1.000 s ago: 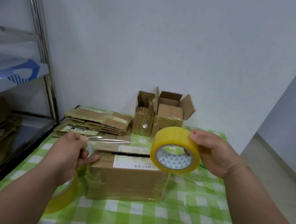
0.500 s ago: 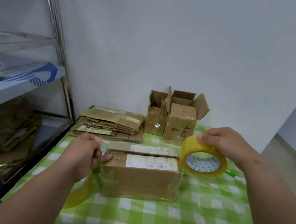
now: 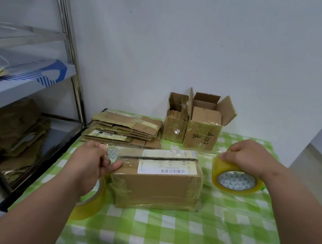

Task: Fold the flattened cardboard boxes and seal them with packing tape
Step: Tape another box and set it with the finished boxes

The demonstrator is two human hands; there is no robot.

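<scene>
Two bare forearms, no sleeves, each grip (image 3: 91,161) ungloved and ringless

The box (image 3: 156,180) is matt brown cardboard, its sides wrapped in glossy, wrinkled clear tape, with a smooth white paper label (image 3: 165,165) on top. Right of the box, the tape roll (image 3: 236,182) is shiny yellowish plastic film round a printed paper core. Under the box, the tabletop (image 3: 180,239) wears a green-checked cover with a slick sheen (plastic-coated, by its look). Behind the box, the flattened boxes (image 3: 125,130) are dull, rough-edged cardboard. Left of the box, the shelf frame (image 3: 66,49) is polished, reflective metal.
</scene>
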